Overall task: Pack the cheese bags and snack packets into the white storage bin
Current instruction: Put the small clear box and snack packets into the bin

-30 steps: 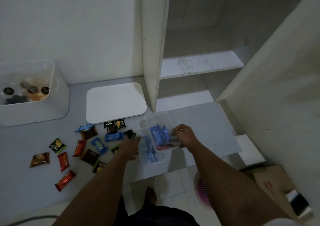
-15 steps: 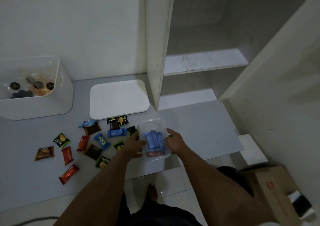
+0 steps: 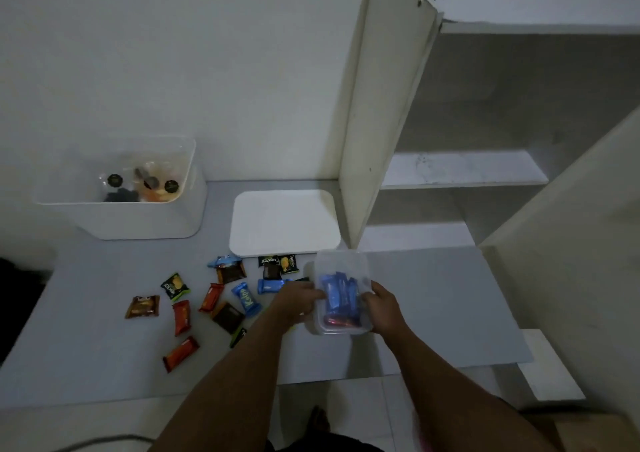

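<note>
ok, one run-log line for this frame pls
left hand: grips clear container | right hand: grips it too | contents: blue packets | white storage bin: open, lid beside | snack packets: loose

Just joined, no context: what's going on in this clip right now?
A person is packing snacks. Both hands, the left hand and the right hand, hold a clear plastic tub of blue packets just above the grey surface. Loose snack packets lie scattered to the left. The white bin sits at the back left with some bags already inside, and its flat white lid lies beside it. The packets on the surface are not yet packed.
</note>
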A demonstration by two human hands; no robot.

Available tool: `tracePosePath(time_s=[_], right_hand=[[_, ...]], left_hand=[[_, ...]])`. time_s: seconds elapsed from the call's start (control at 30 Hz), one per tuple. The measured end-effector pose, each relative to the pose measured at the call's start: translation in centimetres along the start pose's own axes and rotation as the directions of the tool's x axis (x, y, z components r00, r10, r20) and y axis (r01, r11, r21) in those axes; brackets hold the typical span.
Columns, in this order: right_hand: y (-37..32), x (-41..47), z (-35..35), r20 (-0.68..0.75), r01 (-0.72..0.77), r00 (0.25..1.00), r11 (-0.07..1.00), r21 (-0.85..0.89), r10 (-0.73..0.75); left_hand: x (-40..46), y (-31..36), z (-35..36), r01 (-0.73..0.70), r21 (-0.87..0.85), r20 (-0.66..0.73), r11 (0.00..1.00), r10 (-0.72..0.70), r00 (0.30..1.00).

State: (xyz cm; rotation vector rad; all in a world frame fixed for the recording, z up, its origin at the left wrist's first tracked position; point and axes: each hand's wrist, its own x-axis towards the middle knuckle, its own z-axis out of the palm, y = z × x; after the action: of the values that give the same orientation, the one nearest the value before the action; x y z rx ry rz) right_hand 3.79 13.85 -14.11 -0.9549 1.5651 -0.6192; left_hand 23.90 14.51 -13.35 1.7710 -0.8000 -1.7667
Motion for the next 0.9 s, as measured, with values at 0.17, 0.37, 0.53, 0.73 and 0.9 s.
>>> tracePosePath(time_s=[0.17, 0.37, 0.53, 0.73, 0.9], right_hand=[[-5.2, 1.5, 4.4, -0.020, 0.167, 0.985, 0.982, -0.092, -0.169], [-15.9, 2.5, 13.3, 0.100, 0.288, 0.956, 0.950, -0.121, -0.277], [-25.7, 1.9, 21.8, 0.238, 0.284, 0.940, 0.948, -0.142, -0.246], [-31.7, 2.8, 30.7, 0.309, 0.177, 0.947, 0.944, -0.277, -0.087], [-33.9, 5.3, 36.1, 0.276, 0.005, 0.957, 0.943, -0.332, 0.092]], left_hand=[[-1.5, 3.5, -4.7, -0.134, -0.168, -0.191, 0.977, 0.101, 0.976], [-5.2, 9.4, -14.5, -0.287, -0.195, -0.390, 0.938, 0.194, 0.900], [-6.7, 14.3, -24.3, -0.322, -0.159, -0.506, 0.933, 0.203, 0.838], [-5.7, 16.7, -35.1, -0.217, -0.071, -0.491, 0.974, 0.156, 0.857], [-2.6, 17.5, -40.6, -0.149, -0.064, -0.438, 0.987, 0.107, 0.893]])
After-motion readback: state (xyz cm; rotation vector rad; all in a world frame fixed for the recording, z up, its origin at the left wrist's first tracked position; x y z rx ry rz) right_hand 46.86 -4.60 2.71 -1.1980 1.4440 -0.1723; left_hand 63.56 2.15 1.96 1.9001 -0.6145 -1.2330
